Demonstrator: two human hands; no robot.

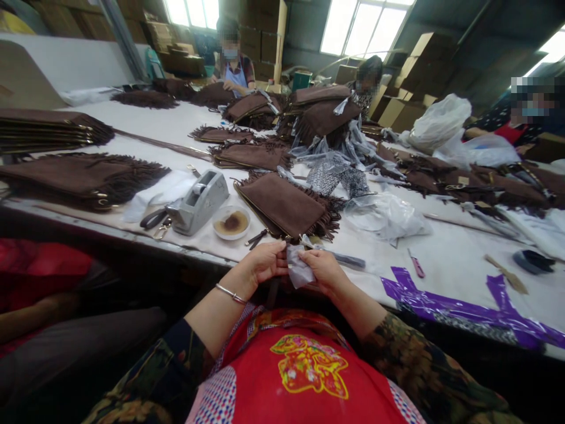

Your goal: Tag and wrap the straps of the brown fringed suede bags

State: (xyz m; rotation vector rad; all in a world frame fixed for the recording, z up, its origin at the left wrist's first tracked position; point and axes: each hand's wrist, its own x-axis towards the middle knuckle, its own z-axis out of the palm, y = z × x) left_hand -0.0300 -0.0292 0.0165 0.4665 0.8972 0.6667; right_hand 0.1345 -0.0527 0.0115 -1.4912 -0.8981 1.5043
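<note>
Between my two hands, at the table's front edge, is a small piece of translucent white wrapping point(301, 268). My right hand point(321, 268) pinches its upper right side between thumb and fingers. On its left side, my left hand point(268, 261) has its fingers drawn together against the wrapping. Just beyond lies a brown fringed bag point(285, 203) with a gold zipper along its edge, its near corner close to my fingers. A grey wrapped strip point(348, 261) lies right of my right hand. A short dark zipper pull point(256, 238) hangs near the bag's corner.
A grey tape dispenser point(200, 203) and a shallow dish point(231, 222) stand left of the bag. Stacked brown bags point(48, 129) lie far left. Crumpled plastic point(384, 217), a pink cutter point(416, 263) and purple tape point(450, 309) are at right. Several people work around the table.
</note>
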